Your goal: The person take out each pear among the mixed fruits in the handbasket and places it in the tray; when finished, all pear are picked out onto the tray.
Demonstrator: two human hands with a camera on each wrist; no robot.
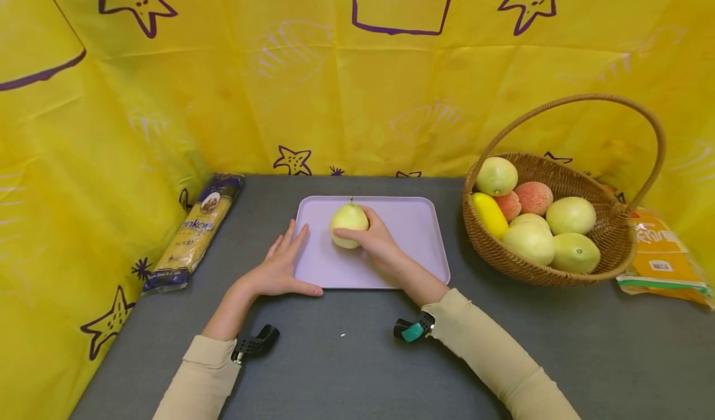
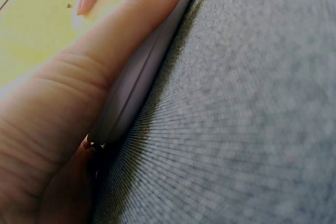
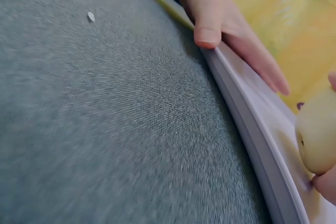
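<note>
My right hand grips a pale yellow-green pear over the left half of a lilac rectangular tray. The pear stands upright, stem at the top, with the thumb across its near side. In the right wrist view the pear appears at the right edge, fingertips at its lower part. My left hand rests at the tray's front left corner, fingers straight and spread along the left side. Its thumb lies along the front rim, as the left wrist view shows with the tray's side wall behind it.
On the right stands a wicker basket with a tall handle, holding several fruits. An orange packet lies beyond it. At the left lies a pack of pasta. Yellow patterned cloth hangs behind. A small white fleck lies on the grey tabletop.
</note>
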